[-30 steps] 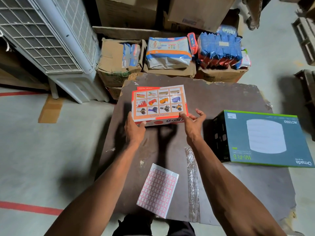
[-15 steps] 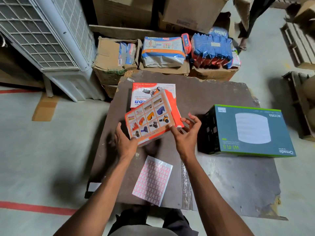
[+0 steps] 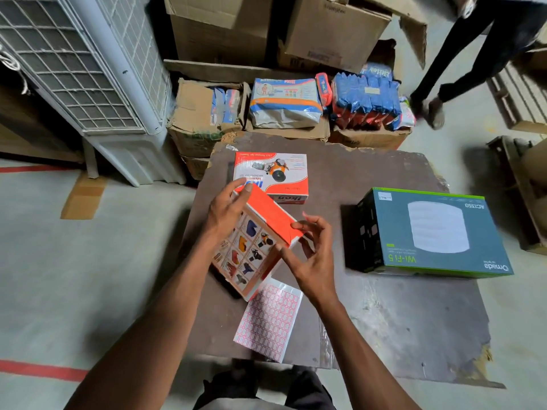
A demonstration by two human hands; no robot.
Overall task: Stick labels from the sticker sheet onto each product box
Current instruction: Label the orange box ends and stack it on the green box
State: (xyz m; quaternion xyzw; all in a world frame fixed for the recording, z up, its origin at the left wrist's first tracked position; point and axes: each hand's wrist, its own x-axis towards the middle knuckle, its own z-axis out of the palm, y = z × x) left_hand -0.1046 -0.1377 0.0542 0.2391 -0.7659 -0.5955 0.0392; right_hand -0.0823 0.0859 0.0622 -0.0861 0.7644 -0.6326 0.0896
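The left hand (image 3: 226,213) holds the far end of an orange cardboard box (image 3: 254,247), with its fingers curled over the top edge. The right hand (image 3: 310,255) touches the near right corner of this box, with the fingers loosely bent; I cannot tell if it pinches. The box is tilted above the dark, scratched worktop (image 3: 384,321). Just under its lower end lies the flat sticker sheet (image 3: 269,321), white paper with a grid of small red-framed labels. A second orange and white box (image 3: 275,176) lies flat behind. To the right rests a big teal box (image 3: 429,232) with green edges.
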